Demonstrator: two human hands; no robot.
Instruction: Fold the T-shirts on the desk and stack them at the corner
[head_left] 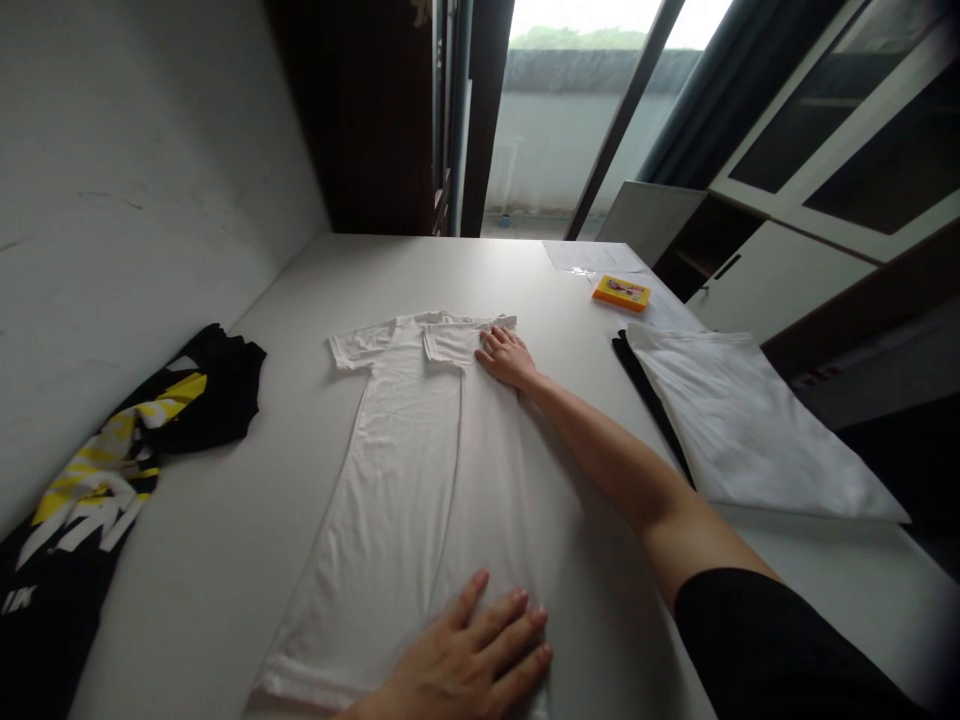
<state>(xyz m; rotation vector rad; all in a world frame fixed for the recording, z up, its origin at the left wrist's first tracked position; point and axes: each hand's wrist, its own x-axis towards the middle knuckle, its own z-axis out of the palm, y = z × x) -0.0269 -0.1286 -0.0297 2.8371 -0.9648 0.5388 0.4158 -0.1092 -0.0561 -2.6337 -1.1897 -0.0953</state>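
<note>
A white T-shirt [420, 470] lies lengthwise on the tabletop [225, 520], folded narrow. The left hand [472, 660] presses flat, fingers spread, on its near hem; the right hand [508, 357] rests open-palmed on its far shoulder end.

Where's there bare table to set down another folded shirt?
Widest bare tabletop lies between the black-and-yellow garment and the white T-shirt. Another strip runs beyond its collar, left of the orange box. The right side is crowded: the right hand with its forearm, and the folded white garment.
</note>
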